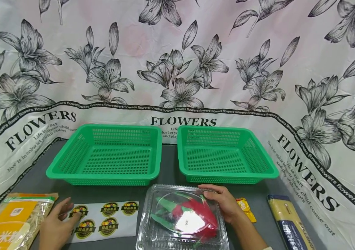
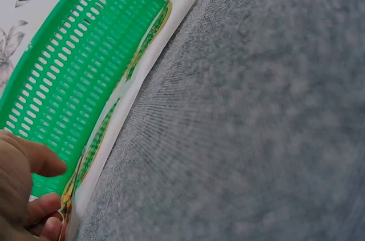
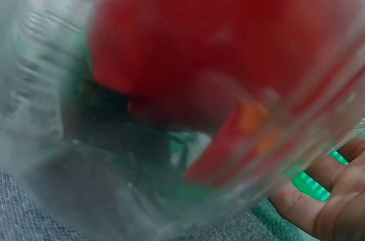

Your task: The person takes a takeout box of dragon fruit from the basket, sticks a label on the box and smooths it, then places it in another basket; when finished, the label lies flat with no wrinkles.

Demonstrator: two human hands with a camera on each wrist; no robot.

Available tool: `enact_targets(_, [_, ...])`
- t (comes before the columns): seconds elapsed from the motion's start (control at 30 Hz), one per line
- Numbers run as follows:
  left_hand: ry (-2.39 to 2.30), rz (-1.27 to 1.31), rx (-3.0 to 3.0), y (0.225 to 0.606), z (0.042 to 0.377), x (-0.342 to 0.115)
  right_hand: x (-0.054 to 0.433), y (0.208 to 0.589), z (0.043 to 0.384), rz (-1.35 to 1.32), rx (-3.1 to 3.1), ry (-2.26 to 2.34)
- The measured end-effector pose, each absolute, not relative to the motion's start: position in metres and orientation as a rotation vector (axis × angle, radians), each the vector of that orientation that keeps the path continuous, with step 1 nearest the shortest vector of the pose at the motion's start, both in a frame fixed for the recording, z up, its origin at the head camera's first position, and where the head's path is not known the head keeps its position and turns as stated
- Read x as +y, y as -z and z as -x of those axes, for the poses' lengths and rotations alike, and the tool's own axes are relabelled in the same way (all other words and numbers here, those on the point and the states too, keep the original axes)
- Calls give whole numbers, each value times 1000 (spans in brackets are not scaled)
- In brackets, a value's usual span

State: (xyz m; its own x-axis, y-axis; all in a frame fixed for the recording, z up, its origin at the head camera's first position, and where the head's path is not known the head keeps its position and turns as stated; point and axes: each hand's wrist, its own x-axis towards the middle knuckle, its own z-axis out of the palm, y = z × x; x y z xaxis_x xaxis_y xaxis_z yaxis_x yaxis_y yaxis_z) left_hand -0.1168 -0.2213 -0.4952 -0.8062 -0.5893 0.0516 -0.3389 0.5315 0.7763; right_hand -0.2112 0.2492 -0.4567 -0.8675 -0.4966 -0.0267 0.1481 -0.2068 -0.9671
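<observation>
A clear plastic clamshell box (image 1: 152, 211) with red and green dragon fruit (image 1: 196, 210) inside lies at the front middle; it fills most of the right wrist view, blurred. My right hand (image 1: 224, 203) holds its far right corner. My left hand (image 1: 55, 222) is at the left end of a white sheet of round fruit stickers (image 1: 124, 224), fingers loosely bent and the thumb over the leftmost stickers. In the left wrist view, the fingertips are right at the edge of the sheet (image 2: 117, 124), thumb and fingers apart.
Two green baskets, left (image 1: 118, 159) and right (image 1: 214, 159), stand at the back of the grey table. A yellow and clear food bag (image 1: 11, 222) lies at the left. On the right are a small yellow packet (image 1: 246, 210) and a dark blue and tan pack (image 1: 289, 222). Flowered cloth (image 1: 177, 80) hangs behind.
</observation>
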Motion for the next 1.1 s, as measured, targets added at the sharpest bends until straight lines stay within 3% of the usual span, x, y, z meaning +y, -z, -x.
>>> enact_targets(0.53, [1012, -746, -2587, 497, 125, -223, 248, 456, 211, 391, 1646, 2119])
enact_targets(1.1, [1001, -528, -2573, 499, 114, -225, 249, 456, 211, 381, 1644, 2117])
